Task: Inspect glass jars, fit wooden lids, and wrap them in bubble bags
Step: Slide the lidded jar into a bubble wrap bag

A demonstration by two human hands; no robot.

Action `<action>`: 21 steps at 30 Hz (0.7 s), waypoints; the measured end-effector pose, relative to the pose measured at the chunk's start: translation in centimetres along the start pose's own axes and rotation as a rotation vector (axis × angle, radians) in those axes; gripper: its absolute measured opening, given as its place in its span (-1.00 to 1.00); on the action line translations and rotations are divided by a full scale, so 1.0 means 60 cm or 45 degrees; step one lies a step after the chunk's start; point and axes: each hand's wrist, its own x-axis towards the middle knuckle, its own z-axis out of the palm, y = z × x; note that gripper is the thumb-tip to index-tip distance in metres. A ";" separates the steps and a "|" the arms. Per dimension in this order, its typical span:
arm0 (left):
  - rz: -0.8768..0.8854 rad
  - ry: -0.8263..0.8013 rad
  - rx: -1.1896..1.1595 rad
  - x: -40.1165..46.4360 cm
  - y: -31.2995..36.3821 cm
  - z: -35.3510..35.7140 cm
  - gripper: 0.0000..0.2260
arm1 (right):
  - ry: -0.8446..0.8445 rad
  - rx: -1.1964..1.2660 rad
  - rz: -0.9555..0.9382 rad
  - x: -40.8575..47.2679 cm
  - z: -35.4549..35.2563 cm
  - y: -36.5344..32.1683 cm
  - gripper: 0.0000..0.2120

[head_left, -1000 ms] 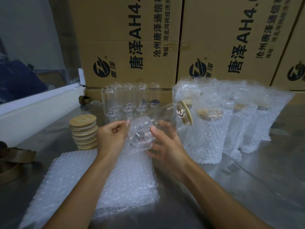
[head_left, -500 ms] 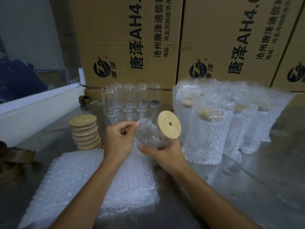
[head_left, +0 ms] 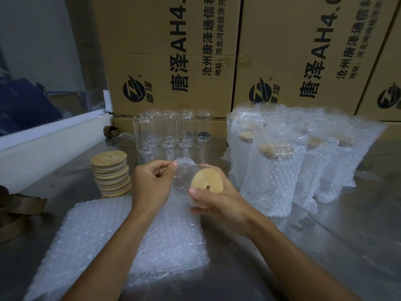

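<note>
Right now the glass jar [head_left: 184, 179] is up in the air, between the two hands, just above the flat pile of bubble bags [head_left: 121, 237]. It lies on its side. Its wooden lid [head_left: 207, 183] is on and faces this way, with a small hole in it. The right hand [head_left: 219, 198] holds the lid end: the thumb is bent over the front of the lid and the other fingers curl round behind it. The clear end of the jar points to the left hand [head_left: 152, 187]. That hand pinches the edge of a bubble bag [head_left: 184, 168] with its thumb and first finger, and the bag sits round the far end of the jar. I cannot tell how far the jar is inside the bag.

Just left of the hands stands a stack of wooden lids [head_left: 111, 174]. Behind the hands is a row of bare glass jars [head_left: 171, 133], standing up. To the right stand wrapped jars [head_left: 280, 170] in bubble bags, close together, with lids showing through the plastic. All of this sits on a shiny metal table [head_left: 325, 246]. Big brown cardboard boxes [head_left: 173, 57] with black writing stand at the back. Some brown strap [head_left: 15, 211] lies at the left edge of the table.
</note>
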 end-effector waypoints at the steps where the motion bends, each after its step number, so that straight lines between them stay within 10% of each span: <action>1: 0.025 -0.016 0.030 0.000 0.000 0.000 -0.87 | 0.011 -0.097 -0.028 -0.002 -0.001 -0.001 -0.26; 21: 0.588 -0.169 0.451 -0.012 0.019 0.000 -0.93 | -0.013 -1.171 -0.291 0.008 -0.019 0.005 -0.01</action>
